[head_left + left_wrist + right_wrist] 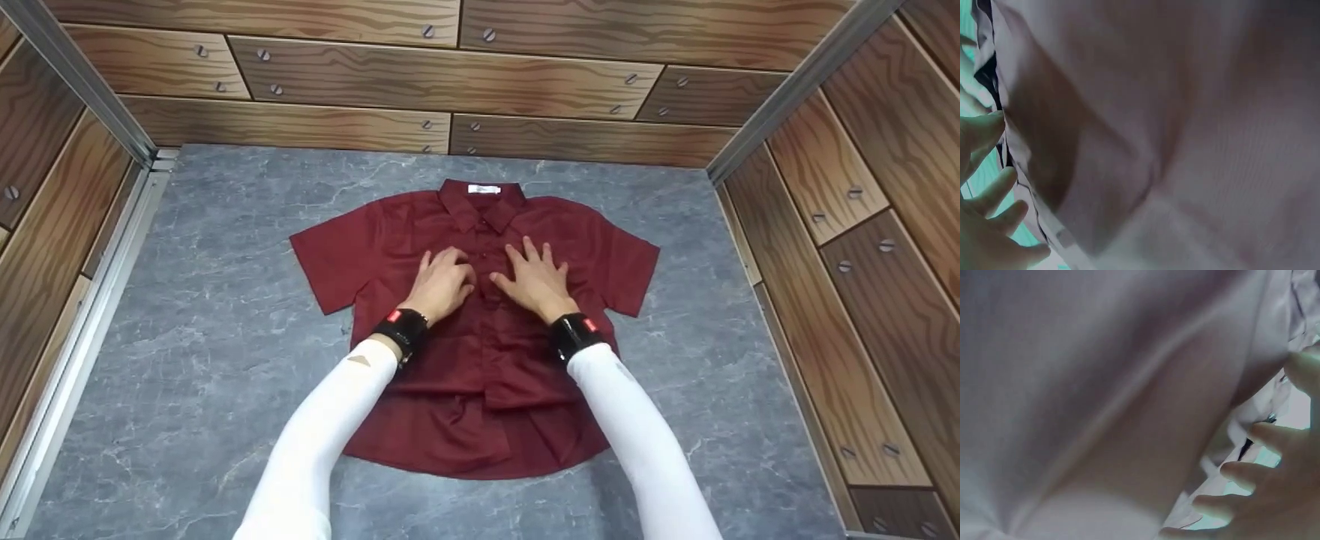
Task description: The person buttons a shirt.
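A dark red short-sleeved button-up shirt (450, 360) lies front side up, its collar (460, 211) at the far end and its sleeves spread to both sides. On the chest, just left of the button placket, my left hand (441, 285) touches the cloth with slightly bent fingers. My right hand (538, 281) rests right of the placket, fingers spread over the fabric. Close folds of the shirt fill most of the left wrist view, with the left fingers (995, 194) at its edge. Spread right fingers (1244, 475) lie against the cloth in the right wrist view.
Grey marbled table surface (225, 360) surrounds the shirt. Wood-patterned panels (420, 71) rise at the back and on both sides, with metal rails at the corners. The shirt's front hem sits higher than its curved back hem (450, 465), which shows wrinkles.
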Motion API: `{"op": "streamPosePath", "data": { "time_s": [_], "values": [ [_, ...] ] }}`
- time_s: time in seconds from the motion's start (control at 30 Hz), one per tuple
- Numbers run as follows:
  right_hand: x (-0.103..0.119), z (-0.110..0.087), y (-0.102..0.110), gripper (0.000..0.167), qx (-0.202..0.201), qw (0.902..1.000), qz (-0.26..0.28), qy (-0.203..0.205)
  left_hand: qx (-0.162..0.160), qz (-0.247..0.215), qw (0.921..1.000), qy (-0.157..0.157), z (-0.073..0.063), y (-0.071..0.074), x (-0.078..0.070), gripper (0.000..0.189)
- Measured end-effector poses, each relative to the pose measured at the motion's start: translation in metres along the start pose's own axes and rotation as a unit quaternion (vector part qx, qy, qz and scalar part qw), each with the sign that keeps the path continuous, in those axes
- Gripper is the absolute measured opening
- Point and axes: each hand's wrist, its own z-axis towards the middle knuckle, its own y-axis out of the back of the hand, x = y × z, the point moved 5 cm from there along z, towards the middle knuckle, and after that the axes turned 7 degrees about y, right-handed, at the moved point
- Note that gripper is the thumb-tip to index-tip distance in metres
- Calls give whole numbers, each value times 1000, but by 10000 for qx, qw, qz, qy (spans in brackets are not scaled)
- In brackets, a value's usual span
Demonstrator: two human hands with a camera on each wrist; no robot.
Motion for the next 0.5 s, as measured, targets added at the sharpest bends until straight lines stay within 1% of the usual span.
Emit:
{"op": "streamPosePath", "data": {
  "time_s": [0.17, 0.3, 0.4, 0.5],
  "values": [
    [8, -6, 6, 61, -583, 9980, -8, 233, 106, -335, 9994, -49, -4, -4, -3, 10],
    [11, -11, 8, 55, -1024, 9937, 59, 458, 197, -509, 9985, 106, -5, -8, -3, 13],
    [12, -14, 8, 52, -1202, 9911, 94, 566, 215, -626, 9975, 234, -5, -10, -3, 17],
    [11, -16, 7, 50, -1271, 9900, 81, 600, 232, -660, 9971, 312, -5, -11, -5, 19]
  ]
}}
